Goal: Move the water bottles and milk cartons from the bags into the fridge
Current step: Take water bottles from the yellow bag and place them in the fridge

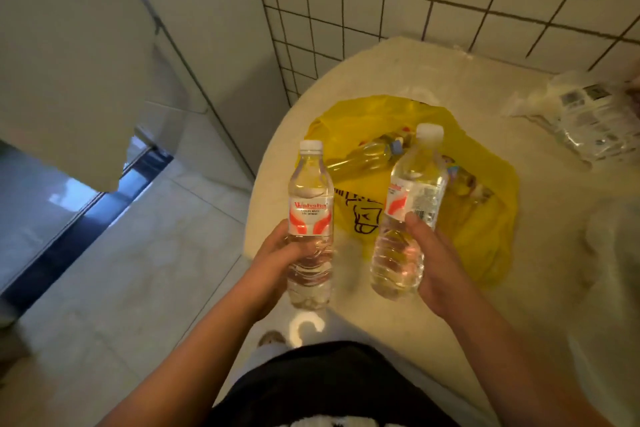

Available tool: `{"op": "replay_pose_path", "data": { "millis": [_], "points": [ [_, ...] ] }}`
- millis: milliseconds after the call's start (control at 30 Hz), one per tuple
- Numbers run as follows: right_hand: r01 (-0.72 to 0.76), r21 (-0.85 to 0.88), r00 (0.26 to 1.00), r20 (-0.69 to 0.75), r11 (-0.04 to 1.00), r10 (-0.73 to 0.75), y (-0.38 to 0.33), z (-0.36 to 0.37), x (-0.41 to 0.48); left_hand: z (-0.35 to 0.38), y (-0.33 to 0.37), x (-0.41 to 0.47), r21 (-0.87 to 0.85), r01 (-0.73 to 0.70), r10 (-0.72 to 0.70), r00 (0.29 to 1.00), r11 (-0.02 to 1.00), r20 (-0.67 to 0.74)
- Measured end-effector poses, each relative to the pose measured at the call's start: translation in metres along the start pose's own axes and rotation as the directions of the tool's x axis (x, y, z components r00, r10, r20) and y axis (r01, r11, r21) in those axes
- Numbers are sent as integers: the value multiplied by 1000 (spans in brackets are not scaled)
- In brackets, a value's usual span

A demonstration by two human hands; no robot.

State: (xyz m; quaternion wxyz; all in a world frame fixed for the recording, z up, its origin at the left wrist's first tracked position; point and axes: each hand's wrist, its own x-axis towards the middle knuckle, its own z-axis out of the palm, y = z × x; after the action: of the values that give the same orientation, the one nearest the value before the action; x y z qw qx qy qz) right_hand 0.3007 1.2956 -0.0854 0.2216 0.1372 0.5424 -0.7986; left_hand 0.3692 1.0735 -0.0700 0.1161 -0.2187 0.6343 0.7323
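Note:
My left hand [273,269] grips the lower part of a clear water bottle [311,204] with a white cap and a red and white label, held upright above the table's edge. My right hand [433,263] holds a second water bottle [414,198] of the same kind, tilted slightly right. Behind both lies a yellow plastic bag [485,218] on the round cream table [540,204], with more bottles [367,154] showing through it. The white fridge [65,55] stands at the left.
A clear plastic bag [585,118] with printed packs lies at the table's far right. A tiled wall [415,0] runs behind the table. Pale floor tiles [131,253] lie between the table and the fridge. A dark strip [86,215] shows under the fridge.

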Motion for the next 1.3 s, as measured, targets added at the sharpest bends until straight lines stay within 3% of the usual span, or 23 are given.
{"op": "replay_pose_path", "data": {
  "millis": [300, 433, 633, 1000, 1300],
  "points": [
    [63, -213, 986, 166, 975, -28, 55, 111, -51, -90, -16, -61, -16, -48, 46, 993, 999, -110],
    [69, -261, 972, 233, 963, -7, 101, 172, -69, -164, -30, -103, 65, -87, 96, 982, 994, -163],
    [66, -335, 945, 324, 940, 49, 185, 284, -98, -294, -64, -185, 44, -116, 123, 954, 992, -274],
    [83, -521, 801, 542, 849, 255, 288, 471, -134, -467, -115, -287, -128, -119, 10, 769, 985, -639],
    [94, -611, 716, 589, 786, 373, 334, 598, -89, -572, -103, -268, -211, -187, -37, 660, 959, -751]
  ]
}}
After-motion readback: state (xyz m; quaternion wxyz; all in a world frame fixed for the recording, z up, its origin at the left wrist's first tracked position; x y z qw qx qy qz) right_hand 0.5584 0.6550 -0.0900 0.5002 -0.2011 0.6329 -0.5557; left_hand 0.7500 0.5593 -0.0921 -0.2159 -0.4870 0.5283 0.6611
